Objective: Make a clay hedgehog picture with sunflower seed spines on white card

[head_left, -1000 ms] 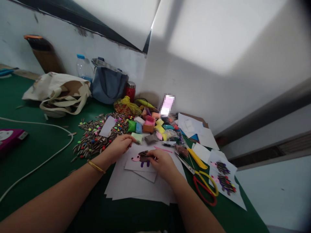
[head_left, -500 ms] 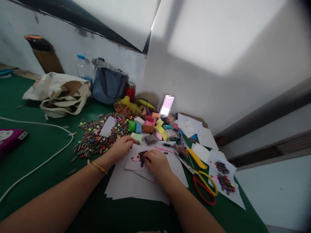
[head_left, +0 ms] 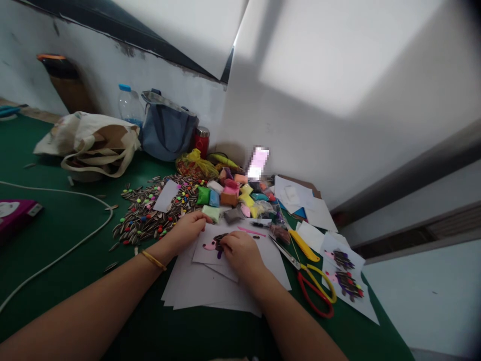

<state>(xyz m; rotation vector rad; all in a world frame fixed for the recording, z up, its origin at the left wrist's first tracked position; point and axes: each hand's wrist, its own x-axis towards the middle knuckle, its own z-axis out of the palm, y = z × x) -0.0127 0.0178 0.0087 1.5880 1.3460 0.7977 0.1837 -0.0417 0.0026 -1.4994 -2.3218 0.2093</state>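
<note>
On a small white card [head_left: 203,254] lies a hedgehog picture with a pink clay face [head_left: 209,246], a purple clay edge and striped sunflower seeds [head_left: 220,237] as spines. My right hand [head_left: 243,254] bends over the card, its fingers pinched on a seed at the hedgehog's back; the palm hides part of the picture. At the card's upper left edge, my left hand [head_left: 191,229] is closed, and what its fingertips hold is hidden. Beneath the card, white paper sheets [head_left: 210,296] are stacked. A pink clay tool [head_left: 251,231] and a loose seed lie beyond my right hand.
Left of the card spreads a seed pile [head_left: 145,220] with coloured beads. Clay packets [head_left: 229,198] crowd the back. To the right lie scissors [head_left: 317,288], a yellow cutter [head_left: 304,245] and finished hedgehog cards [head_left: 361,265]. A white cable [head_left: 80,240] crosses the green table.
Both hands stay in nearly the same place. The right fingers remain at the hedgehog's seeds, with only a slight shift of the whole view.
</note>
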